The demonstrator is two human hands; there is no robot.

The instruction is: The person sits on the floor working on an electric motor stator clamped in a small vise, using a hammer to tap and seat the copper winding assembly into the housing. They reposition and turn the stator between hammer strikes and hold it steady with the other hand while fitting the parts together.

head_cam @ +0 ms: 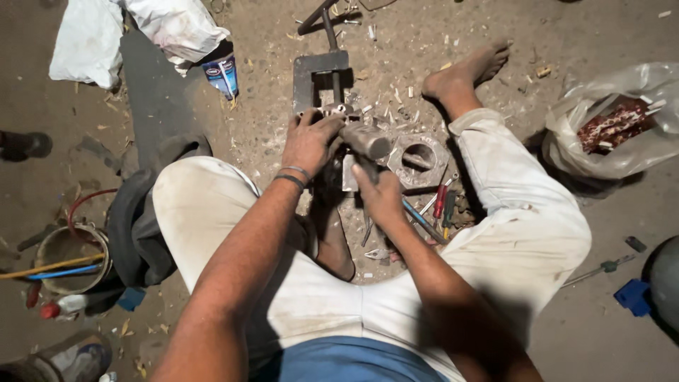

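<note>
Knees in pale trousers [509, 233] are spreading wide at the near edge, the person sitting on a dirt floor [580, 28] with both forearms reaching forward between them. The right hand [382, 194] is closing around the handle of a hammer [366, 140], whose grey metal head is lying just above the hand and pointing toward the left hand. The left hand [310, 141], wearing a dark wristband [290, 178], is curling its fingers over a small metal part [338, 110] and pressing it down at the near end of a rectangular metal frame [320, 71]; how much of the part it is gripping cannot be told, since the fingers are covering it. Just right of the hammer a grey metal housing [419, 159] with a round bore is lying flat, and several screwdrivers [440, 201] are lying against its near side. Beyond, wood chips are scattering around the frame, a bare foot [467, 71] is resting to the right, a clear plastic bag [615, 124] is sitting further right, and a small blue tin [221, 74] is standing far left beside white cloth [127, 28]
</note>
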